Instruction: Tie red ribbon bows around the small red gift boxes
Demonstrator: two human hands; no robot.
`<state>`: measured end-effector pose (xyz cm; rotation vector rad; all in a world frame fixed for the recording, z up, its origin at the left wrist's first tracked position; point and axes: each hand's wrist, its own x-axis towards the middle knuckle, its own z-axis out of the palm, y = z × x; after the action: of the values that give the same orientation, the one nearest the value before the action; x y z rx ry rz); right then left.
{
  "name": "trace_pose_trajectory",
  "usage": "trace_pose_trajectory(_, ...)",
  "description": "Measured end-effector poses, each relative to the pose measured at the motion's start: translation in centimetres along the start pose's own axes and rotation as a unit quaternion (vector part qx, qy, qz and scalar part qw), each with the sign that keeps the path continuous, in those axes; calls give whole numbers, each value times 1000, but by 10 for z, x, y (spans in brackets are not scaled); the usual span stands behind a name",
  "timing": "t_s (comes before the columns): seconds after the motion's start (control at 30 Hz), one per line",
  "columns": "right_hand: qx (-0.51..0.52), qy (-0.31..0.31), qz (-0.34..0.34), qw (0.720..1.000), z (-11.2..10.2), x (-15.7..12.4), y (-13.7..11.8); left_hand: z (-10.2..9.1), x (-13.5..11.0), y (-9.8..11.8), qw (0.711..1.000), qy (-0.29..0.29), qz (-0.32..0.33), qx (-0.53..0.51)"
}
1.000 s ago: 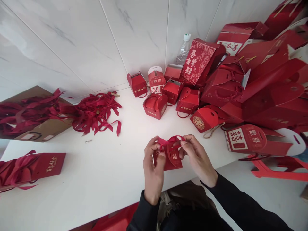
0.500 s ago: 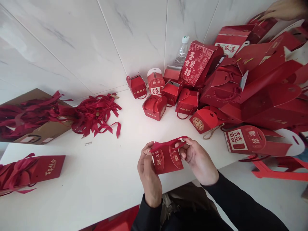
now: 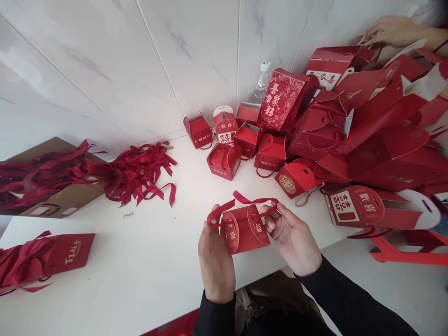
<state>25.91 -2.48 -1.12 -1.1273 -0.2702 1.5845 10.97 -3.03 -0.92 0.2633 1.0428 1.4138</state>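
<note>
A small red gift box [image 3: 248, 233] with gold lettering sits near the table's front edge, between my hands. A dark red ribbon [image 3: 257, 201] runs across the box, and its two free ends curve up behind it. On the left, my left hand [image 3: 217, 261] pinches the ribbon beside the box, its fingers partly hidden. My right hand [image 3: 293, 238] grips the ribbon's other side between thumb and fingers, close to the box's right flap.
Many red boxes [image 3: 283, 98] crowd the right side, with a clear bottle [image 3: 262, 81] behind. A carton of ribbons [image 3: 65, 198] and a ribbon heap [image 3: 140, 172] lie left. A ribboned box [image 3: 70, 252] lies front left. Another person's hand [image 3: 394, 31] reaches in top right.
The ribbon's ends, earlier close together over the box top, now spread into open curves behind the box. My left fingers have lowered along its side. The other person's hand has shifted down.
</note>
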Motion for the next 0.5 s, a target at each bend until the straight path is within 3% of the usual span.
trace_pose_trajectory(0.13, -27, 24, -48, 998, -3, 1, 3, -3, -1, -2, 1000, 0, 6, 11)
trace_pose_trajectory(0.27, -85, -2, -73, 994, -3, -3, 2, -5, -6, -11, 998, 33, 49, 34)
trace_pose_trajectory(0.4, -138, -16, -87, 987, 0, -9, -4, -7, -10, -19, 995, 49, 41, 72)
trace_pose_trajectory(0.5, -159, -20, -91, 983, 0, -11, -5, -5, -8, -19, 992, 88, 70, 49)
